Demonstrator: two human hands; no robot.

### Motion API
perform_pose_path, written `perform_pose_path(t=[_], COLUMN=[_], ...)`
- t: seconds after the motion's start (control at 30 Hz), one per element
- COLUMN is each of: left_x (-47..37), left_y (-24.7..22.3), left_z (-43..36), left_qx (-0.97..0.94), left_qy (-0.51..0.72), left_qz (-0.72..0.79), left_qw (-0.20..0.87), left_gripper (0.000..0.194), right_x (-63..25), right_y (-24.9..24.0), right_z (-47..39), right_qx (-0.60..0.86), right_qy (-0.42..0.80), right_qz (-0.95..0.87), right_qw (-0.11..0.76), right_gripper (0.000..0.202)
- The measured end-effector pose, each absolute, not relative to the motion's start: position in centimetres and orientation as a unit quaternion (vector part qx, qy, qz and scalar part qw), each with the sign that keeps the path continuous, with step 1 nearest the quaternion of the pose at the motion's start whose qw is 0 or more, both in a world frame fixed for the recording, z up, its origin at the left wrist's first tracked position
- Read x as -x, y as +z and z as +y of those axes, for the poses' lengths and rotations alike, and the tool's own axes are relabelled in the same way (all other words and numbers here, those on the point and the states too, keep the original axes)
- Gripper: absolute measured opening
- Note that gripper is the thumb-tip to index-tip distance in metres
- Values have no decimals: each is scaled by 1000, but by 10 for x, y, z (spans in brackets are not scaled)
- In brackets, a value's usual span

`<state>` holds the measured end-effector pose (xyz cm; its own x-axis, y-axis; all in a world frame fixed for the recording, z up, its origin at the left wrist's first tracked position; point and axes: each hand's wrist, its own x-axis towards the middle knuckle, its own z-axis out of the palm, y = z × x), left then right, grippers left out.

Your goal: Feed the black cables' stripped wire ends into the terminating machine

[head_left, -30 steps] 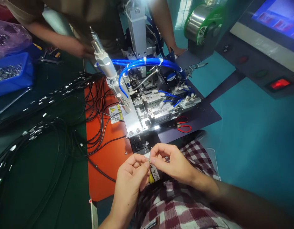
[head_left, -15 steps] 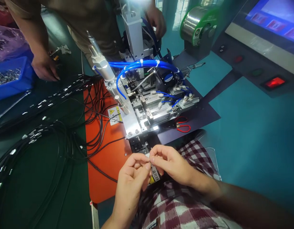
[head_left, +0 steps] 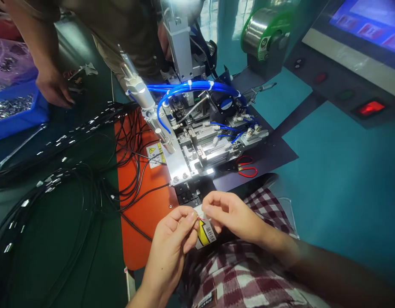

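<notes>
Left hand (head_left: pixel 173 237) pinches thin wires (head_left: pixel 201 218) by fingertip, likely for fine control; right hand (head_left: pixel 236 216) sits just beside, can't tell its hold.

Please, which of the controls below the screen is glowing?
The rectangular red switch: it glows brightly, while the red button and the green button look dim.

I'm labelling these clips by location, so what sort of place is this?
Probably a factory or workshop bench for cable work: there's a pneumatic machine with blue tubes, bundled black cables and a spool of solder-like wire.
</notes>
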<state>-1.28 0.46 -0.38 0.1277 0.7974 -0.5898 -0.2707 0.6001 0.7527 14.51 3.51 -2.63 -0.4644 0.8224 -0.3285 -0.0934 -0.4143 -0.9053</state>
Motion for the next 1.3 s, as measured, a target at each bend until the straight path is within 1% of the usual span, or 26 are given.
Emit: perform_pose_path(t=[0.13, 0.43, 0.63, 0.73, 0.87, 0.93, 1.0, 1.13, 1.23, 1.3], left_x=[16, 14, 16, 16, 16, 16, 17, 18, 18, 17], left_y=[0, 1, 0, -1, -1, -1, -1, 0, 1, 1], left_z=[5, 5, 5, 6, 7, 6, 6, 6, 6, 6], left_qx=[-233, -238, -220, -220, -221, -220, -219, -230, -245, -251], left_qy=[385, 386, 388, 391, 389, 388, 388, 377, 366, 351], left_qz=[544, 525, 522, 516, 515, 518, 518, 514, 511, 517], left_qw=[708, 720, 727, 730, 731, 730, 730, 736, 739, 739], left_gripper=[20, 21, 20, 20, 20, 20, 20, 21, 22, 24], right_x=[-151, -151, -146, -144, -144, -144, -143, -144, -148, -153], right_y=[-27, -29, -34, -33, -28, -27, -29, -35, -35, -31], right_z=[42, 44, 38, 36, 37, 36, 36, 38, 44, 49], right_qx=[392, 341, 332, 348, 393, 393, 376, 339, 321, 328], right_qy=[762, 797, 815, 792, 727, 719, 737, 798, 827, 822], right_qz=[-405, -405, -367, -382, -448, -462, -448, -395, -385, -407], right_qw=[320, 290, 301, 326, 341, 339, 338, 305, 254, 229], right_gripper=[31, 31, 32, 29, 21, 20, 22, 26, 21, 17])
